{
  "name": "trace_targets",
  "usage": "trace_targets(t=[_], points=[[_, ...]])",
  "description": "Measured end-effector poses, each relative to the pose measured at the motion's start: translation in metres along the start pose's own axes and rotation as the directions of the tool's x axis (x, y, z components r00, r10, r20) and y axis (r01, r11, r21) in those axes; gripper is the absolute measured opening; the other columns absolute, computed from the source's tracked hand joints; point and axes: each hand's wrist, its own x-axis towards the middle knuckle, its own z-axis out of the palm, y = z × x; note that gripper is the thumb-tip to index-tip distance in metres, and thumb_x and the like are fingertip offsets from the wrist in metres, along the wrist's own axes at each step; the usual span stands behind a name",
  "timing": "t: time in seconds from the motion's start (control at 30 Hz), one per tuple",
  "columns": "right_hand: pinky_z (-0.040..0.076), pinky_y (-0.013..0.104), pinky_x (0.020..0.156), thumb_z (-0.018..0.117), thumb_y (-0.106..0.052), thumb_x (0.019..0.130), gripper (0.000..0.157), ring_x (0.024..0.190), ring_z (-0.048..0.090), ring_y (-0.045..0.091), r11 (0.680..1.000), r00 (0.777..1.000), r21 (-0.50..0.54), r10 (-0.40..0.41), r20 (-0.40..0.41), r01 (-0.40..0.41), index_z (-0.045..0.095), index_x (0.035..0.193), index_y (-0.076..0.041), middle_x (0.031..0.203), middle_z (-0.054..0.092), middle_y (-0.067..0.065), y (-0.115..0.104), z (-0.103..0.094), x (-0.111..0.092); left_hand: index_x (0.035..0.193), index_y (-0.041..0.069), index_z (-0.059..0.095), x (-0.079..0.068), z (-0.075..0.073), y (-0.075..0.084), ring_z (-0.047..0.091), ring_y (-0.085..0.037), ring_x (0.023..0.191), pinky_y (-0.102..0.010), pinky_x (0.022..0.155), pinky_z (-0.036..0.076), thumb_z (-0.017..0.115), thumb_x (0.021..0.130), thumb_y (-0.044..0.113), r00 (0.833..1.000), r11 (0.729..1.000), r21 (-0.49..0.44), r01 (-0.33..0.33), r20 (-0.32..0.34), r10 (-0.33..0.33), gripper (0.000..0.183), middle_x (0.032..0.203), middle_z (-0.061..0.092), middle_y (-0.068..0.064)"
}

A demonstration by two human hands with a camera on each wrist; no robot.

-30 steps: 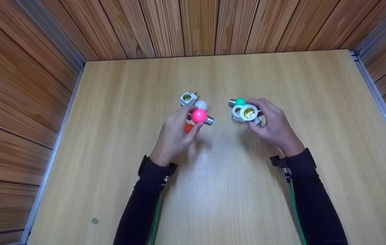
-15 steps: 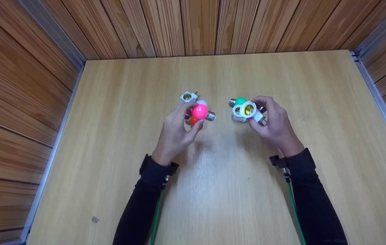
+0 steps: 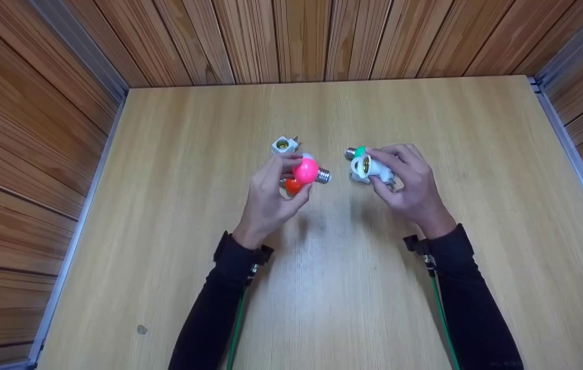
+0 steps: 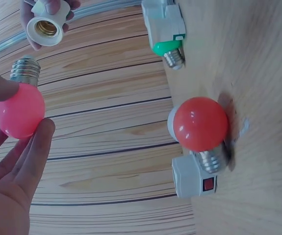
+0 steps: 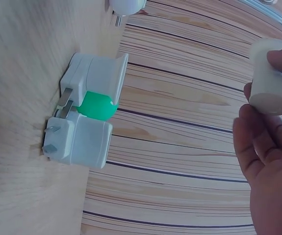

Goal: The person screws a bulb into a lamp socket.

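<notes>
My left hand [image 3: 270,198] pinches a pink light bulb [image 3: 305,170] by its round part, its metal screw base pointing right. Opposite, my right hand [image 3: 412,187] holds a white lamp socket [image 5: 274,78], whose brass-lined opening faces left toward the bulb, a gap between them. Behind my left hand a red bulb [image 4: 200,124] lies on the table, next to a mostly hidden white bulb [image 4: 172,123] and a white socket [image 4: 188,177] with a red switch. Below the held socket lie a green bulb [image 5: 99,105] and two white plug-in sockets, the near one [image 5: 89,142] showing its prongs.
The wooden tabletop [image 3: 322,288] is bordered by plank walls [image 3: 301,41] at the back and both sides, with metal strips [image 3: 86,205] along the side edges. A small dark spot [image 3: 142,329] marks the table at front left. Green cables [image 3: 236,329] run along both sleeves.
My left hand has moved the pink bulb slightly up and right. My right hand has turned the held socket, so its opening swings from facing up to facing left.
</notes>
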Motion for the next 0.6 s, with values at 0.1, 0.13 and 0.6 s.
trace_targets(t=[0.1, 0.13, 0.6], points=[[0.042, 0.015, 0.089, 0.078, 0.001, 0.085, 0.047, 0.101, 0.062, 0.031, 1.0, 1.0, 0.004, -0.012, -0.006, 0.012, 0.075, 0.131, -0.008, 0.111, 0.073, 0.019, -0.002, 0.0006, 0.0009, 0.126, -0.002, 0.062, -0.0008, 0.0, 0.0002, 0.077, -0.024, 0.111, -0.027, 0.098, 0.065, 0.079, 0.094, 0.011, 1.0, 1.0, -0.014, 0.002, 0.005, -0.002, 0.038, 0.137, 0.071, -0.018], [0.042, 0.015, 0.09, 0.078, 0.001, 0.085, 0.046, 0.101, 0.062, 0.03, 1.0, 1.0, 0.008, -0.014, -0.014, 0.014, 0.075, 0.13, -0.006, 0.111, 0.074, 0.019, -0.0026, 0.0009, 0.0008, 0.126, -0.002, 0.061, -0.0011, 0.0001, 0.0003, 0.077, -0.024, 0.111, -0.027, 0.099, 0.065, 0.078, 0.094, 0.011, 1.0, 1.0, -0.018, 0.002, 0.009, -0.002, 0.038, 0.138, 0.071, -0.018], [0.045, 0.011, 0.096, 0.079, 0.0, 0.083, 0.031, 0.101, 0.065, 0.033, 0.998, 0.998, 0.048, -0.049, -0.032, 0.05, 0.07, 0.112, 0.006, 0.108, 0.076, 0.019, -0.0049, 0.0012, 0.0014, 0.123, -0.003, 0.061, -0.0015, 0.0012, 0.0001, 0.076, -0.023, 0.114, -0.027, 0.098, 0.065, 0.081, 0.091, 0.008, 0.999, 0.999, -0.006, -0.039, -0.024, 0.039, 0.039, 0.136, 0.073, -0.017]])
